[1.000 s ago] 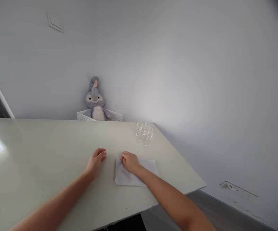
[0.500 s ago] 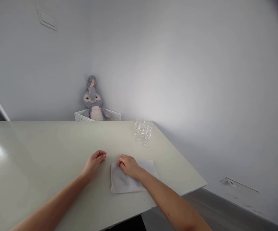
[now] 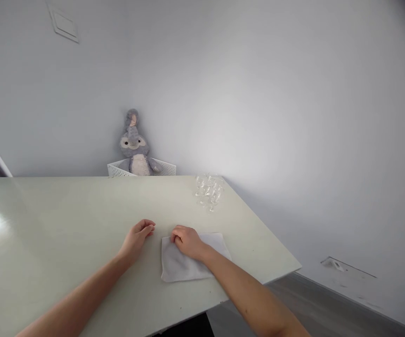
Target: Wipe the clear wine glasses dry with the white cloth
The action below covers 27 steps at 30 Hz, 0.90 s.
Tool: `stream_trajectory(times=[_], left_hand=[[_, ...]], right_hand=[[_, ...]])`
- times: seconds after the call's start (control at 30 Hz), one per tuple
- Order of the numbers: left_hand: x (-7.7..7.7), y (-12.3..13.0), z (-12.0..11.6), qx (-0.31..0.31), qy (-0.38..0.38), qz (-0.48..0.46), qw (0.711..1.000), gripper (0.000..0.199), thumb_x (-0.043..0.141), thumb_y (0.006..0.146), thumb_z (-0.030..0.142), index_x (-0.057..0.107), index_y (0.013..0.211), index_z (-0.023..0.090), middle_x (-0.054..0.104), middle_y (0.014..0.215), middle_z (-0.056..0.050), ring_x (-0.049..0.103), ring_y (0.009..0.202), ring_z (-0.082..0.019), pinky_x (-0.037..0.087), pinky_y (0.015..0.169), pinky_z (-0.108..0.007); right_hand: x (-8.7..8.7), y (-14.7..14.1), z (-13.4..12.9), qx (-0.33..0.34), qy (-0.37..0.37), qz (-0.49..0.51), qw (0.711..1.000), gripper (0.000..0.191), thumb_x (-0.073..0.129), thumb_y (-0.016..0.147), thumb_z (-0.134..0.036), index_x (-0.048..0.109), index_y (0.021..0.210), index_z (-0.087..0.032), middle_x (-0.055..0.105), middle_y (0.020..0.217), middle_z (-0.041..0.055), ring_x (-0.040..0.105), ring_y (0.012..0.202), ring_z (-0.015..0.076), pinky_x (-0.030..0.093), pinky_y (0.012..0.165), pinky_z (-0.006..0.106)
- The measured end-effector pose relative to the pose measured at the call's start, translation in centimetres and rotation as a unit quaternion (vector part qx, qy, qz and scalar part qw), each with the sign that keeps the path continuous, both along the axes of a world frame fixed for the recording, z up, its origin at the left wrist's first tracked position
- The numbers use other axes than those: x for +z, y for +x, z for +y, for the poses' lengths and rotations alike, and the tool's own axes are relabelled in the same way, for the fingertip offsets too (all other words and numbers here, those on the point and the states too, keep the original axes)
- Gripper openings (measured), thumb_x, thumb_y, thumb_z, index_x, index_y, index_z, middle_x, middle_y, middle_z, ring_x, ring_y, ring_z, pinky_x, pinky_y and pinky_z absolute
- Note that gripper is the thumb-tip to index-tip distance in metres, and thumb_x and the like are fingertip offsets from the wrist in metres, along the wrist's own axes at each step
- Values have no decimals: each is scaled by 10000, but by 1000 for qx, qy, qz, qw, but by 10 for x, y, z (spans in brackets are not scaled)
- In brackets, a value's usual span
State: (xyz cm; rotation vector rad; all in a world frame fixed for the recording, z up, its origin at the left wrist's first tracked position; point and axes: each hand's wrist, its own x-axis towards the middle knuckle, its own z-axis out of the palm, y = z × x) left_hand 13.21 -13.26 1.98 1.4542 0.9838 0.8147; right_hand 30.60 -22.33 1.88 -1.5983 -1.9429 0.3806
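Note:
A folded white cloth (image 3: 179, 269) lies flat near the front edge of the pale table (image 3: 65, 220). On its upper left part rests my right hand (image 3: 187, 241), with the fingers curled in; whether they grip anything is hidden. My left hand (image 3: 137, 238) lies on the table to the left of the cloth, apart from it, its fingers loosely bent and nothing between them. Several small clear glasses (image 3: 209, 191) stand close together at the back right of the table, beyond both hands.
Behind the table's back edge, a grey plush toy (image 3: 134, 145) sits in a white perforated basket (image 3: 118, 170). The wall runs along the right side, past the table's right corner. A dark object shows below the front edge.

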Motion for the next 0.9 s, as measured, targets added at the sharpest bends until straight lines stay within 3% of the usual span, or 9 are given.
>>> stream_trajectory(times=[0.47, 0.63, 0.7, 0.8, 0.9], left_hand=[[1, -1, -1, -4, 12, 18, 1000, 256, 542, 652, 413, 590, 769, 191, 577, 727, -11, 532, 710, -160, 402, 673, -259], [-1, -2, 0, -9, 14, 22, 1000, 256, 548, 652, 420, 590, 767, 195, 582, 746, -14, 538, 726, -162, 403, 693, -259], [0, -3, 0, -13, 7, 27, 1000, 259, 546, 654, 419, 589, 776, 194, 580, 746, -15, 537, 722, -163, 403, 685, -260], [1, -3, 0, -22, -1, 24, 999, 259, 534, 666, 418, 585, 788, 195, 581, 770, -18, 538, 739, -165, 404, 695, -262], [2, -4, -1, -25, 0, 26, 999, 250, 532, 671, 411, 581, 791, 197, 576, 775, -14, 535, 744, -163, 401, 712, -264]], right_hand=[[-2, 2, 1, 7, 12, 17, 1000, 247, 402, 703, -30, 584, 702, -196, 571, 766, -14, 528, 705, 103, 389, 678, 202], [-2, -2, 1, 17, 46, 99, 994, 241, 405, 656, -31, 584, 636, -191, 564, 707, -15, 519, 666, 107, 391, 664, 220], [-1, 0, 3, -46, 97, 225, 968, 204, 425, 620, -48, 573, 595, -186, 552, 650, -22, 512, 623, 107, 394, 632, 223], [3, 17, 6, -227, 180, 404, 867, 138, 422, 614, -101, 527, 586, -188, 440, 494, -57, 412, 464, 87, 336, 476, 203], [8, 52, 8, -343, 231, 458, 787, 111, 361, 639, -142, 452, 660, -202, 368, 498, -75, 332, 417, 72, 268, 413, 190]])
